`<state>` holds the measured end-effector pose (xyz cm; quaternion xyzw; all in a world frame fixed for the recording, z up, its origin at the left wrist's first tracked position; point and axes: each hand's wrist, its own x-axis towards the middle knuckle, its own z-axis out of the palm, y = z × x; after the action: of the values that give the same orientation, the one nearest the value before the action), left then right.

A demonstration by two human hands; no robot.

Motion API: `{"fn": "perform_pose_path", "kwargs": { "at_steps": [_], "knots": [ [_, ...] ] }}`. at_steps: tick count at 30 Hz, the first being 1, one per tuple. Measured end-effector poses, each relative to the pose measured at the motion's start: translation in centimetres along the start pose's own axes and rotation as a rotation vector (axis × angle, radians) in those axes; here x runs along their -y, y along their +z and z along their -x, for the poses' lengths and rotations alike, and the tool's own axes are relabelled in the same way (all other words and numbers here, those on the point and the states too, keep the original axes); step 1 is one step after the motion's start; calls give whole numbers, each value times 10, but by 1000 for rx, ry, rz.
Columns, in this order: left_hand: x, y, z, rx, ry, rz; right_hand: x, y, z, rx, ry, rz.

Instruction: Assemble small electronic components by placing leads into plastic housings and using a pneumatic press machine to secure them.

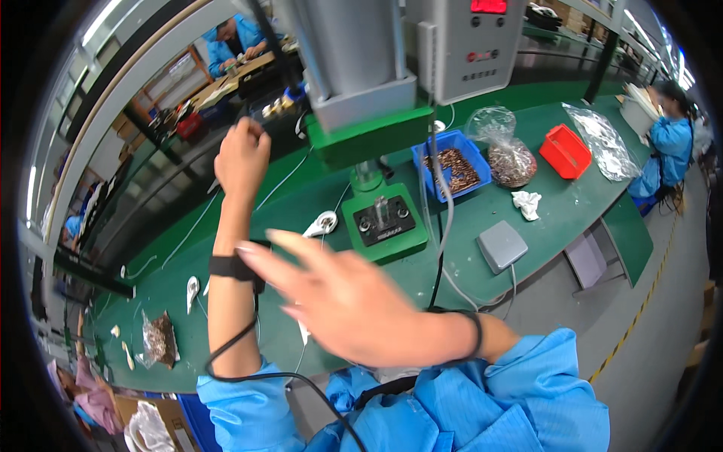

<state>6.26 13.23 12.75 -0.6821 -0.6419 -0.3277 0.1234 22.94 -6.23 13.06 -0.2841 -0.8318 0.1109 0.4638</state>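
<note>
My left hand (242,156) is raised on the left, fingers curled loosely inward, with nothing visible in them. A black strap (230,267) circles that wrist, with a dark device partly hidden behind my right fingers. My right hand (354,305), blurred by motion, crosses in front of my left forearm with fingers apart, close to the strap. It holds nothing that I can see. A black cable (301,374) loops from my left arm across my lap. Beyond my hands stands a green bench press (369,135) over a black fixture block (384,220). A white round-headed part (324,223) lies beside its base.
Right of the press sit a blue bin (482,167) of small coppery parts, a filled clear bag (510,162), an orange-red bin (565,151), crumpled tissue (526,205) and a grey corded box (502,246). Another bag (160,339) lies left. Co-workers (670,135) sit further off.
</note>
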Motion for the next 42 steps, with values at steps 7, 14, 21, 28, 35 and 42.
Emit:
{"fn": "perform_pose_path", "kwargs": {
  "at_steps": [7, 14, 21, 28, 35, 42],
  "knots": [
    [94, 72, 22, 264, -147, -132, -36, -203, 99, 357, 521, -7],
    [159, 117, 52, 507, 50, -134, -162, -291, 70, 85, 662, 418],
    [127, 51, 76, 548, -82, -137, -366, -256, -19, 370, 878, 711],
    [109, 3, 100, 587, -205, -157, -527, -176, -6, 762, 1553, 441],
    [96, -31, 124, 597, -237, -143, -560, -183, 21, 588, 1499, 489],
    [91, -47, 128, 593, 6, -99, -536, -185, 29, 413, 1341, 576]
  ]
}}
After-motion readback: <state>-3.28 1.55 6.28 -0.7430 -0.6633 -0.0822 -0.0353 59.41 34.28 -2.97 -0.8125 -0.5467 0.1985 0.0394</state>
